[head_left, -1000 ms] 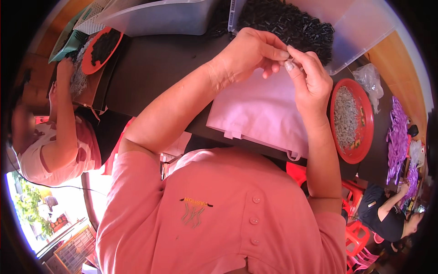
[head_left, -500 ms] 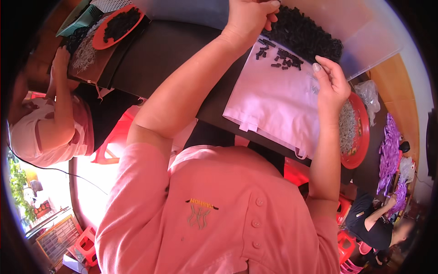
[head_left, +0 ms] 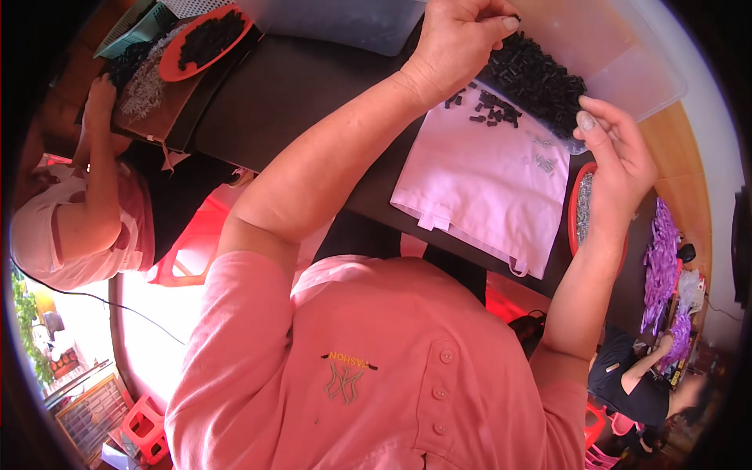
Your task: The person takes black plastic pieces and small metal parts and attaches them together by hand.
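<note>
A cloth (head_left: 486, 184) lies on the table (head_left: 290, 94) in front of the person, with a few small pieces (head_left: 489, 110) scattered on its far part. Behind the cloth sits a tray (head_left: 627, 63) holding a heap of such pieces (head_left: 536, 74). The left hand (head_left: 454, 43) is over the heap's left edge — the right hand (head_left: 619, 160) hangs over the cloth's right edge. Right of the cloth, partly behind that hand, lies a dish (head_left: 580, 215). Far left on the table, a second dish (head_left: 207, 39) of pieces sits before another person (head_left: 86, 204).

a clear plastic bag (head_left: 627, 66) of small black pieces (head_left: 540, 78) lies on the dark table (head_left: 313, 94)
</note>
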Motion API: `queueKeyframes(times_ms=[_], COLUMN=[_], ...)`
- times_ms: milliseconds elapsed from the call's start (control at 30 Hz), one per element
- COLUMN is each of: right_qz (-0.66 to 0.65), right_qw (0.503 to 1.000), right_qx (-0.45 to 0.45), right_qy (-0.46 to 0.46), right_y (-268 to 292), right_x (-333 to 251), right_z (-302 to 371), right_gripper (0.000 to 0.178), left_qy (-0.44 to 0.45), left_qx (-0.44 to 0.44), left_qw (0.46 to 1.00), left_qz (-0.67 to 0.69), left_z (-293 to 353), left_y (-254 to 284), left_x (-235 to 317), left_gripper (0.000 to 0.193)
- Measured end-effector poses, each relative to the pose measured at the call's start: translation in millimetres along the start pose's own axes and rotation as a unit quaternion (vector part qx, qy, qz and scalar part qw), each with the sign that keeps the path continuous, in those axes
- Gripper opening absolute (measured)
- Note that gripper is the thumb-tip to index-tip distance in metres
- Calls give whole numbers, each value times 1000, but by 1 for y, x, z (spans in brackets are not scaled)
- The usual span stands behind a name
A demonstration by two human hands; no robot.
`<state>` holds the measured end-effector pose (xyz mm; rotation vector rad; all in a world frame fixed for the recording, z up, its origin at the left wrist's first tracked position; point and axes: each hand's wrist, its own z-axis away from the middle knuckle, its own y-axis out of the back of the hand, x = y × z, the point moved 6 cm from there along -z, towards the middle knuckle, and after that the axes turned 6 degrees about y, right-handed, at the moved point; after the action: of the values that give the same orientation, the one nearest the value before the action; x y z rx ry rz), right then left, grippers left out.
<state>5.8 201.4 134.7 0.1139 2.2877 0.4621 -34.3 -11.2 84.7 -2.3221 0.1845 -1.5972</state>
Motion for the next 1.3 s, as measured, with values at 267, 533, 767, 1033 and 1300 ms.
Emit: queueKeyframes(times_ms=[267, 533, 767, 1033, 1300], right_qz=[121, 194, 193, 287, 348], right_qw=[973, 957, 949, 919, 882], right_qx=[-188, -216, -248, -255, -246], right_qy=[-58, -22, 12, 93, 200], right_y=[-51, -73, -93, -126, -130], right_x=[48, 52, 66, 83, 90], right_z=[-4, -12, -10, -1, -2], right_gripper=[16, 20, 15, 15, 18], left_qy=[-78, -56, -64, -43, -15], left_qx=[35, -6, 7, 7, 33], left_qw=[996, 998, 996, 998, 999], left_qz=[-8, 8, -54, -40, -34], left_z=[8, 19, 24, 17, 18], left_y=[2, -2, 21, 33, 32], left_x=[26, 36, 1, -9, -16], left_gripper=[4, 3, 5, 4, 3])
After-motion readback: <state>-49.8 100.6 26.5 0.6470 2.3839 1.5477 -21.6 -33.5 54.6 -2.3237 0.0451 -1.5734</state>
